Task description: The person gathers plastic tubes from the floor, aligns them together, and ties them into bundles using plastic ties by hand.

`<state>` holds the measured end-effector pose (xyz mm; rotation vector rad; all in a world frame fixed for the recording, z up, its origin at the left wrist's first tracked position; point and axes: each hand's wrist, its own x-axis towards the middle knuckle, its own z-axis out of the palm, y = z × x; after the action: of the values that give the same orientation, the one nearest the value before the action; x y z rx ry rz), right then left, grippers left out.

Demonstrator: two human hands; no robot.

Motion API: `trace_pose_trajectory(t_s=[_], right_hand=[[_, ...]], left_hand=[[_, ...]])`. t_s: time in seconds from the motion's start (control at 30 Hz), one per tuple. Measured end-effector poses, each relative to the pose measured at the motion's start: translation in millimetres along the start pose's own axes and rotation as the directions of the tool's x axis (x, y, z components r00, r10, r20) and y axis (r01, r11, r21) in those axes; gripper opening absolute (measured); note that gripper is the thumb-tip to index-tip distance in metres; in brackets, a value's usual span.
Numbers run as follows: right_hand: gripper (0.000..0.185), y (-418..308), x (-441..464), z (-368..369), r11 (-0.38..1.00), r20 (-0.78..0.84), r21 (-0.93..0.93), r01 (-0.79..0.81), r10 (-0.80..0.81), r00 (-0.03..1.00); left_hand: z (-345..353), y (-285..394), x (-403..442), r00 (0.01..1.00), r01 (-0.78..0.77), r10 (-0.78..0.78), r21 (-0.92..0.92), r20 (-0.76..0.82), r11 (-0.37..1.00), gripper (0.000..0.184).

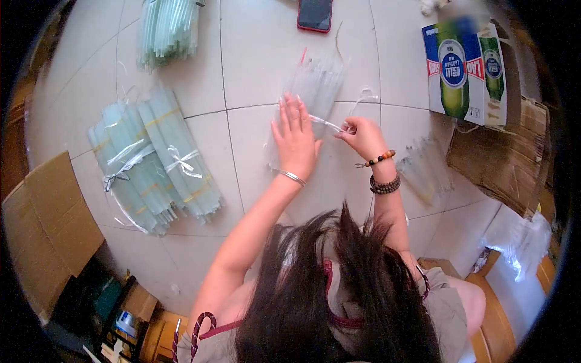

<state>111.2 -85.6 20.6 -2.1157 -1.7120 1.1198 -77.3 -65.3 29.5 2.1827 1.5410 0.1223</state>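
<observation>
A bundle of clear plastic tubes (318, 85) lies on the tiled surface in front of me, a little blurred. My left hand (295, 142) rests flat across its lower part, fingers stretched out. White plastic string (325, 123) runs from the bundle to my right hand (363, 140), whose thumb and fingers pinch it. The string looks taut between the bundle and the pinch. Beside my right wrist is a small loose pile of clear tubes (425, 169).
Tied bundles of pale tubes (181, 154) lie at the left, with another bundle (168, 33) at the top. A phone (315, 14) lies at the top middle. A beer carton (463, 72) and brown cardboard (499, 157) stand at right; a cardboard flap (51, 224) is at left.
</observation>
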Motion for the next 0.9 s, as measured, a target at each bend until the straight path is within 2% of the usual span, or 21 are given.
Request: trace_pose_trajectory(t_s=[0.07, 0.17, 0.2, 0.27, 0.3, 0.37, 0.4, 0.47, 0.5, 0.6, 0.67, 0.7, 0.73, 0.83, 0.9], right_hand=[[0.028, -13.9, -1.4, -12.8, 0.996, 0.103, -0.070, -0.047, 0.054, 0.993], [0.028, -42.7, -8.6, -22.1, 0.992, 0.083, -0.032, -0.125, 0.127, 0.988], [0.027, -51.7, -10.4, -25.1, 0.990, 0.029, -0.083, -0.118, 0.121, 0.992], [0.027, -64.2, -14.9, -28.8, 0.976, -0.078, -0.185, -0.113, 0.100, 0.992], [0.027, -64.9, -17.3, -28.4, 0.977, -0.075, -0.158, -0.142, 0.131, 0.989], [0.027, -66.9, -21.3, -26.9, 0.975, -0.065, -0.105, -0.197, 0.191, 0.979], [0.029, -71.2, -24.7, -27.0, 0.986, -0.046, -0.060, -0.157, 0.154, 0.987], [0.036, -85.0, -29.1, -32.1, 0.997, -0.013, 0.025, -0.074, 0.075, 0.997], [0.034, -93.8, -29.4, -35.9, 0.988, 0.004, 0.143, -0.052, 0.052, 0.999], [0.033, -122.8, -24.5, -42.6, 0.878, 0.040, 0.477, 0.026, -0.052, 0.998], [0.033, -135.7, -15.2, -41.8, 0.743, 0.028, 0.663, 0.094, -0.150, 0.988], [0.033, -138.3, -9.6, -38.5, 0.757, 0.024, 0.643, 0.113, -0.167, 0.986], [0.032, -140.1, -3.4, -33.8, 0.772, 0.016, 0.621, 0.135, -0.185, 0.983], [0.030, -154.6, 6.6, -32.7, 0.771, 0.015, 0.618, 0.155, -0.209, 0.978], [0.028, -159.2, 11.8, -32.8, 0.773, 0.030, 0.621, 0.128, -0.186, 0.982]], left_hand=[[8.3, 8.3, -7.5, 0.996, 0.064, -0.053, 0.154, -0.078, 0.986, 0.104], [35.7, 8.6, -20.0, 0.976, 0.114, -0.037, 0.358, -0.215, 0.927, 0.105], [45.9, 5.1, -23.9, 0.966, 0.126, -0.014, 0.420, -0.259, 0.899, 0.106], [37.0, 0.7, -25.9, 0.979, 0.090, -0.033, 0.276, -0.203, 0.957, 0.111], [31.7, -1.1, -26.2, 0.984, 0.074, -0.038, 0.200, -0.174, 0.977, 0.114], [16.9, 0.6, -23.7, 0.993, 0.076, -0.057, 0.175, -0.107, 0.982, 0.119], [12.9, 0.1, -23.4, 0.995, 0.079, -0.068, 0.161, -0.075, 0.984, 0.121], [12.2, -8.8, -17.6, 0.988, 0.089, -0.073, 0.114, -0.137, 0.989, 0.122], [11.3, -15.5, -14.2, 0.983, 0.095, -0.079, 0.092, -0.165, 0.991, 0.122], [-13.1, -50.6, 1.1, 0.996, 0.062, -0.078, -0.309, -0.038, 0.949, 0.113], [-40.2, -78.3, 15.0, 0.992, 0.105, -0.080, -0.275, 0.100, 0.956, 0.107], [-52.9, -84.0, 19.7, 0.983, 0.122, -0.081, -0.257, 0.166, 0.959, 0.104], [-62.7, -83.8, 22.0, 0.981, 0.136, -0.113, -0.147, 0.155, 0.980, 0.105], [-56.5, -69.6, 15.2, 0.989, 0.141, -0.146, -0.125, -0.025, 0.982, 0.108], [-30.3, -43.2, 1.9, 0.967, 0.141, -0.108, 0.131, -0.229, 0.981, 0.108]])
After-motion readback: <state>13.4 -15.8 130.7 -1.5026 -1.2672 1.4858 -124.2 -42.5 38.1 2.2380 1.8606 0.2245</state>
